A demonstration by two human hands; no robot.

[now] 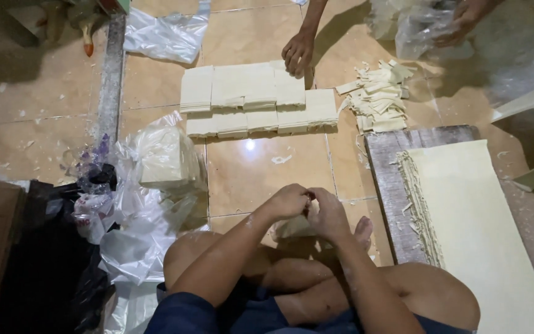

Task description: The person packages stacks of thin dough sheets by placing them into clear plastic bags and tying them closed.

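From the head view, the left hand [287, 201] and right hand [329, 213] are pressed close together above the crossed legs, fingers curled and pinching a small pale dough piece [292, 227] that shows just beneath them. Bare tiled floor [261, 173] lies open between the hands and the rows of stacked dough squares [258, 99]. To the right, a wooden board [385, 179] carries a long dough sheet stack [471, 222], its ragged cut edge facing the hands. Scrap strips [378, 96] lie beyond the board. Another person's hand [298, 54] rests at the squares' far edge. Plastic bags [149, 204] crowd the left.
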